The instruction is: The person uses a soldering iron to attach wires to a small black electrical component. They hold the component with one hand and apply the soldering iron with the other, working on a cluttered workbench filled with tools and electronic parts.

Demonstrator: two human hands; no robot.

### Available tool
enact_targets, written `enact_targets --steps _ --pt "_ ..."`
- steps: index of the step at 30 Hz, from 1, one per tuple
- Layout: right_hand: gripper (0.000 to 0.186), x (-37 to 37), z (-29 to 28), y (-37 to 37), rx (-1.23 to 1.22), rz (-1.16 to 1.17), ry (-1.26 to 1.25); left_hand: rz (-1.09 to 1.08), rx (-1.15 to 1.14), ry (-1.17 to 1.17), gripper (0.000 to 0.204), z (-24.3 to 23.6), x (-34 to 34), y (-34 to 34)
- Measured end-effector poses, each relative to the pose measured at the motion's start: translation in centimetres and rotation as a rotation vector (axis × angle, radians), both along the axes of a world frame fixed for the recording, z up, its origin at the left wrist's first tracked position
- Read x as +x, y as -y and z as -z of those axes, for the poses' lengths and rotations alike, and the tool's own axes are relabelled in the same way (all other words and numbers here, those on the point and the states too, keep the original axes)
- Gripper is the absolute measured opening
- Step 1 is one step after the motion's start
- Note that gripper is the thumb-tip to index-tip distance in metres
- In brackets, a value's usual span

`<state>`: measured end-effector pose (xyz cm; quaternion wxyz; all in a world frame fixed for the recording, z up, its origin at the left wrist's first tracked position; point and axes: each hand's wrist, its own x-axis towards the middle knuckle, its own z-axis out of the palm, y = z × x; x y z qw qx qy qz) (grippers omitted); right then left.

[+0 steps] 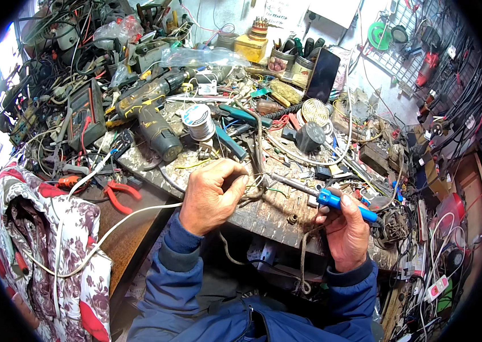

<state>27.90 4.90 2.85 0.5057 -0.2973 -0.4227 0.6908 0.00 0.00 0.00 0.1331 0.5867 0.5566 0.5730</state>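
My right hand (346, 231) grips a blue-handled soldering iron (327, 198). Its metal shaft points left, toward thin wires (262, 178) near the bench's front edge. Close to those wires, my left hand (212, 191) is closed in a pinch. A white cable (130, 219) runs up to it from the left, and its end is hidden behind the fingers. Whether the iron's tip touches the wires I cannot tell. Beyond my left hand stand a spool of solder wire (198, 121) and teal-handled pliers (231, 142).
A yellow-black power drill (158, 134) and a multimeter (86, 117) lie on the cluttered bench (269, 214). Red-handled pliers (120, 195) are at the left edge, above patterned cloth (84, 251). A phone (322, 74) leans at the back. Tangled cables hang at right.
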Motion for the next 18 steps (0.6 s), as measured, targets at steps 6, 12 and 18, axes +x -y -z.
enact_targets --steps 6,12,18 --pt "0.035 -0.32 -0.17 0.23 0.009 0.018 0.029 -0.003 0.023 -0.015 0.009 0.08 -0.08 -0.04" --pt "0.037 -0.30 -0.19 0.17 0.022 0.010 0.016 -0.007 0.014 -0.018 0.008 -0.01 -0.08 -0.09" --pt "0.039 0.13 0.19 -0.03 0.022 -0.010 -0.019 -0.010 0.021 -0.032 0.009 -0.14 -0.08 0.00"
